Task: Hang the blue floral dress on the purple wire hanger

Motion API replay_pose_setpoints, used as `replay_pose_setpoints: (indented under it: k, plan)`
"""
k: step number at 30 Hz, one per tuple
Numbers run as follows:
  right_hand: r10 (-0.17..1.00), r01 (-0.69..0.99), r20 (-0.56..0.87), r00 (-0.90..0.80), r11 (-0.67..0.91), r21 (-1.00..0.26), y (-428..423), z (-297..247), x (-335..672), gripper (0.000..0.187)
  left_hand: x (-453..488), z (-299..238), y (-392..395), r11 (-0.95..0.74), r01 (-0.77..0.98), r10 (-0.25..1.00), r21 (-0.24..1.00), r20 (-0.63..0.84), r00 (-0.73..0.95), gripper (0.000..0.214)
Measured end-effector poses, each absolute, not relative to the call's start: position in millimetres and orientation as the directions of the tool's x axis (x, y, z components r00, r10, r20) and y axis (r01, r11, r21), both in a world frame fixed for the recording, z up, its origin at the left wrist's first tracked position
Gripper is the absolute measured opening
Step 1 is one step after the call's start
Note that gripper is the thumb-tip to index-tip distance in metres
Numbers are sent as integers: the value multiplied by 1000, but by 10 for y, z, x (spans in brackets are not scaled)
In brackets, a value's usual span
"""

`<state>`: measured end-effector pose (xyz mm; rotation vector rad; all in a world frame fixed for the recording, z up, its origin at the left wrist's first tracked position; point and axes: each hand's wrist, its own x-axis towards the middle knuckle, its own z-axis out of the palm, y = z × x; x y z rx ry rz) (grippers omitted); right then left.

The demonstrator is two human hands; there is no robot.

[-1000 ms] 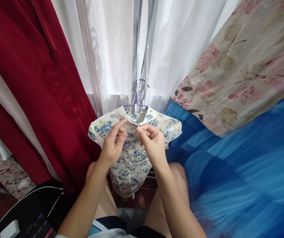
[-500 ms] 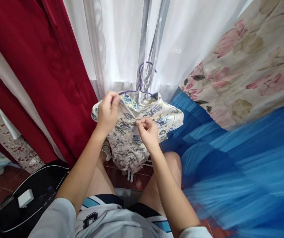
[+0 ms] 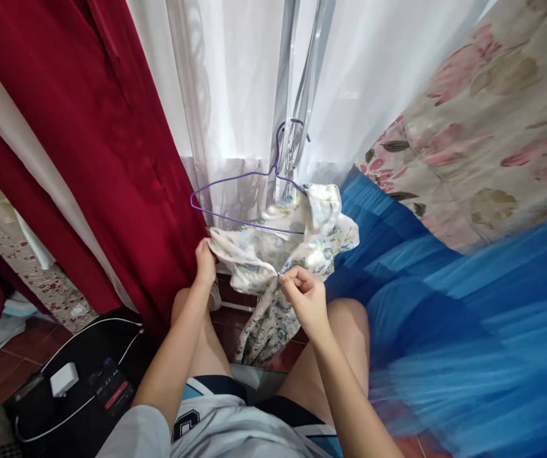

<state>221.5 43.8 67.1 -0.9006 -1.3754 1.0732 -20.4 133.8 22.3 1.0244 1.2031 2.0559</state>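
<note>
A white blouse with a blue and yellow floral print hangs half off a purple wire hanger. The hanger's left arm is bare, while its right arm is still inside the blouse's right shoulder. At the left, my left hand is closed on the loose shoulder edge of the cloth. My right hand pinches the front opening near the neckline, thumb against the bent fingers. Below my right hand the lower part of the blouse droops in folds between my knees.
White sheer curtains hang behind the hanger, with a dark red curtain at the left. On the right are a blue tulle skirt and a floral cloth. A black bag with a white charger lies lower left.
My left hand has moved down and left, drawing the blouse's left shoulder off the hanger. My right hand has shifted down and slightly right, keeping its pinch. The hanger's left arm is now exposed.
</note>
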Motion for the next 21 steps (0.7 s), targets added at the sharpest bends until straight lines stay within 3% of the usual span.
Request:
replay_pose_setpoints:
  k: [5,8,12,13,15,17,21]
  plan:
    - [983,5,170,-68,171,-985,430,223,2394,22,491,-78,926,-304,-334,905,892,161,-393,60]
    - [960,170,201,-194,235,-957,334,76,2484,7,812,46,676,-250,-390,947,886,141,-287,59]
    - [893,193,140,-427,241,-951,123,123,2488,64,1090,372,412,-270,-127,963,954,266,-51,44]
    - [881,162,102,-463,197,-967,73,155,2465,63,1124,439,371,-310,-30,951,950,310,9,42]
    - [873,100,48,-486,110,-989,0,224,2411,41,1143,520,325,-372,68,927,926,366,83,42]
    - [882,53,14,-471,44,-998,-26,287,2387,21,1102,524,311,-334,28,930,942,324,173,40]
    - [934,28,-36,-355,-28,-999,59,388,2567,17,958,366,254,-71,-129,898,989,120,424,46]
